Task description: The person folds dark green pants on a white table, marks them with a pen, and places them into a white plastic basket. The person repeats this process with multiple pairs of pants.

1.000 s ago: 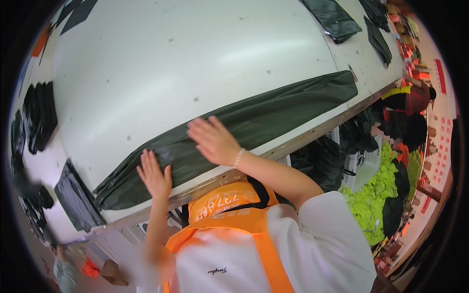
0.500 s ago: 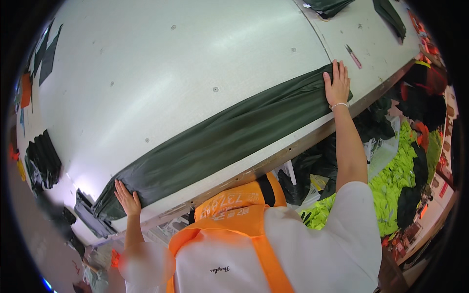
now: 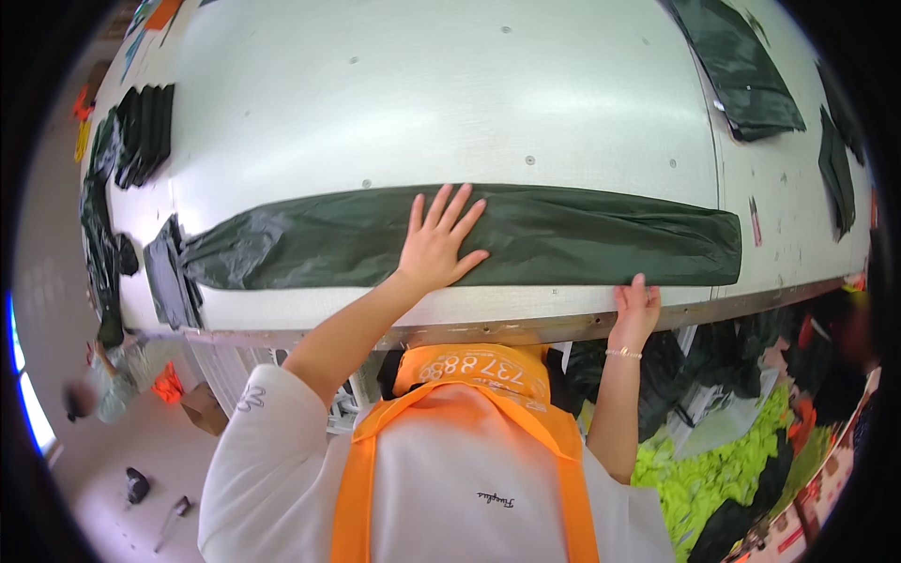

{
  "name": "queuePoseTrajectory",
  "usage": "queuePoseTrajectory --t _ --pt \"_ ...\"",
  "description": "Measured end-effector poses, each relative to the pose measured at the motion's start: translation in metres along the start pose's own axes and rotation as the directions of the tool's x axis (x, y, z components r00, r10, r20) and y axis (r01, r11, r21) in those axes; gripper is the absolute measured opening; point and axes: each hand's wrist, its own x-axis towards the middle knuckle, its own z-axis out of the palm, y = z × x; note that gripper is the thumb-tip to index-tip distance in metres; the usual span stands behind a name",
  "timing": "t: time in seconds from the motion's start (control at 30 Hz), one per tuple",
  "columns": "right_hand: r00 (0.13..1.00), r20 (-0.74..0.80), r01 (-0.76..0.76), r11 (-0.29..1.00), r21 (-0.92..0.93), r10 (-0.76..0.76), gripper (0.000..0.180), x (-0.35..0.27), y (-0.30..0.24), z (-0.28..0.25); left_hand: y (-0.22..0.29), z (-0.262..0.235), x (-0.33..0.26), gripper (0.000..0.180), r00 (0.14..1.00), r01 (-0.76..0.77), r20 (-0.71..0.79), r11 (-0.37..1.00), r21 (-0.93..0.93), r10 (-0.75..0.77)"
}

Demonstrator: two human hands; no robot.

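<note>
A long folded piece of dark green, slightly shiny cloth [image 3: 563, 235] lies left to right along the near side of the white table. Its left end narrows and bunches beside a small grey-green folded piece [image 3: 170, 272]. My left hand [image 3: 437, 239] rests flat on the middle of the cloth with its fingers spread. At the near edge, toward the right end, my right hand [image 3: 636, 308] touches the cloth with its fingertips; its fingers are loosely bent and slightly apart, with nothing visible in them.
Red-handled thread snips [image 3: 755, 221] lie right of the cloth. Dark folded pieces [image 3: 741, 80] are at the far right, and a stack of black-green folded pieces [image 3: 145, 134] is at the left. Below the table edge [image 3: 488, 329], bright yellow-green cloth [image 3: 713, 469] is heaped at the right.
My left hand has gone from the cloth's left end to its middle. My right hand has left the right end and come down to the near edge. The view has turned.
</note>
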Motion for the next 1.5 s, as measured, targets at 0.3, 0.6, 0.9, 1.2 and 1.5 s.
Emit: queuePoseTrajectory --t 0.3,0.6,0.9,1.2,1.5 --pt "0.806 -0.112 0.584 0.812 -0.017 -0.582 0.019 0.048 -0.126 0.083 0.045 0.025 0.051 0.074 0.975 -0.070 -0.221 0.974 -0.213 0.022" --pt "-0.251 0.658 0.963 -0.116 0.242 -0.710 0.029 -0.268 -0.026 0.289 -0.217 -0.117 -0.162 0.102 0.920 0.046 0.249 -0.548 -0.835 -0.302" --pt "-0.364 0.930 0.930 0.027 0.366 -0.054 0.041 -0.308 0.186 0.304 -0.358 -0.137 -0.268 0.051 0.474 0.508 0.260 0.020 -0.861 -0.841" --pt "0.209 0.977 0.974 -0.081 -0.211 -0.027 0.034 -0.218 0.177 0.256 -0.391 -0.165 -0.273 0.048 0.559 0.451 0.205 0.087 -0.888 -0.803" --pt "0.093 0.985 0.995 -0.054 -0.086 0.143 0.030 -0.160 0.074 0.174 -0.395 -0.106 -0.237 0.045 0.548 0.572 0.166 0.223 -0.790 -0.820"
